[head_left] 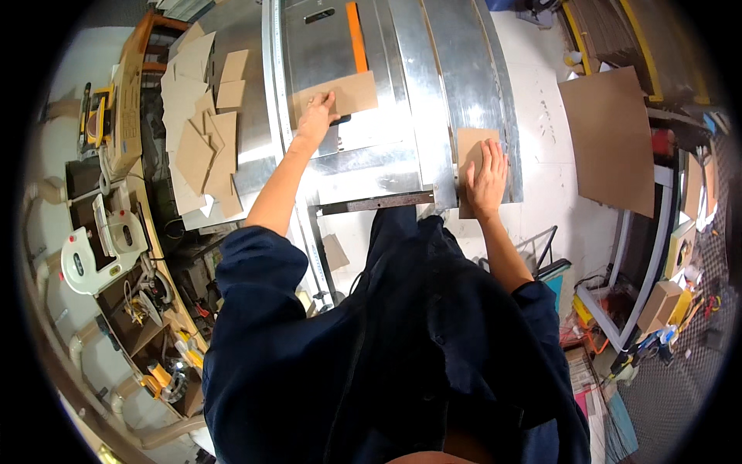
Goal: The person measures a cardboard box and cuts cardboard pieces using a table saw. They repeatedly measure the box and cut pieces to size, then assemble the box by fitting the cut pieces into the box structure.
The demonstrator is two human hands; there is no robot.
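Note:
My left hand (315, 120) rests on a brown rectangular board piece (355, 91), fingers spread over its lower edge. That piece lies crosswise on the metal saw table (363, 166), just below an orange strip (356, 39) set in the top. Farther right, my right hand (487, 174) lies flat on a second brown board piece (468, 143), its fingers stretched out and close together. This second piece sits near the table's right front corner and overhangs the front edge a little.
Several brown offcuts (202, 147) are heaped on the table's left. A long metal rail (276, 85) runs between them and my left hand. A large brown sheet (608, 139) stands at right. Shelves with power tools (154, 301) line the left side.

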